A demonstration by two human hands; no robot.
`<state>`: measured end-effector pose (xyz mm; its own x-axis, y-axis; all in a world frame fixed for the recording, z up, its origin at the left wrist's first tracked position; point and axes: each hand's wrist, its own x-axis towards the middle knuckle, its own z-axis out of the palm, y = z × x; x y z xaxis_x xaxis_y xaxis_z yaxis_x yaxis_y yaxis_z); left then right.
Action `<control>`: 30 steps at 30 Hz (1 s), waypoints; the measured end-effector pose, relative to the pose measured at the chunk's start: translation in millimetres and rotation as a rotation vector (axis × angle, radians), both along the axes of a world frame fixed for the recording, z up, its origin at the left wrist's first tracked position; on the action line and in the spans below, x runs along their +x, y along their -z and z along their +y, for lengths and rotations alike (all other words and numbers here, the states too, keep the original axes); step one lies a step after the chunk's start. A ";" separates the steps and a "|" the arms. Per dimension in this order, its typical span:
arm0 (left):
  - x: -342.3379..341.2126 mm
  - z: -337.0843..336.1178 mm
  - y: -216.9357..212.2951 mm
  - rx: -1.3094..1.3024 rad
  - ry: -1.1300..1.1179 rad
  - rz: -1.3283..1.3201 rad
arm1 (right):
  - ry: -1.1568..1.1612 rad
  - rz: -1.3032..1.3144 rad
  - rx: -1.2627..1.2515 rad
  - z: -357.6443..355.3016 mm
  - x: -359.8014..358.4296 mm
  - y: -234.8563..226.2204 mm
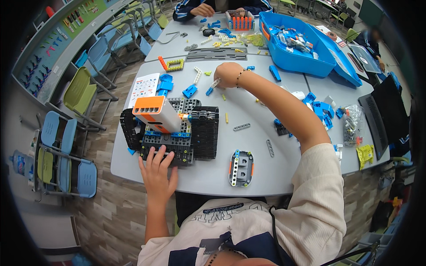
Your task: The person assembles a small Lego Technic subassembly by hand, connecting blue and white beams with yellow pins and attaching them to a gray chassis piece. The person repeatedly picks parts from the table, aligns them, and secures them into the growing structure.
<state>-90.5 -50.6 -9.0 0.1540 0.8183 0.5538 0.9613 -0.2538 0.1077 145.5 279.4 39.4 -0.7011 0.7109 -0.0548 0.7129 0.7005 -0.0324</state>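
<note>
A tracked building-block vehicle point(179, 146) with black treads stands at the left of the table, an orange-and-white block point(153, 113) upright on it. My left hand point(160, 170) lies on its near edge, fingers stretched out over the black parts. Farther off, my right hand point(228, 74) pinches a short light-coloured beam point(215, 83) with a blue end; its fingertips are partly hidden. Near that hand lie a blue piece point(190, 91) and a white angled beam point(197, 75). An oval grey module point(242, 168) with orange sides rests at the near edge.
Loose grey beams point(242, 127) lie mid-table. A large blue bin point(295, 57) of parts stands at the far right, a laptop point(384, 115) at the right edge. Blue pieces point(321, 111) and a bag of parts point(353, 125) lie beneath it. Across the table another person's hand point(203, 9) shows.
</note>
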 end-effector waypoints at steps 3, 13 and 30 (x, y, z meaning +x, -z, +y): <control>-7.6 -1.7 -0.3 -0.015 -0.011 -0.048 | 0.017 0.012 0.013 0.1 -0.2 5.2; 11.1 -14.8 -19.5 0.143 0.109 -0.275 | -0.046 0.759 -0.258 -103.5 52.0 -36.2; 105.2 -22.8 -10.4 -0.480 0.902 -1.040 | 0.107 1.084 -0.734 -351.8 92.1 14.1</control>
<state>14.8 -73.3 1.4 0.4134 0.7970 0.4404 -0.0647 -0.4567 0.8873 237.6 -72.4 25.3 -0.5754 0.8115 0.1020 0.1348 0.2171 -0.9668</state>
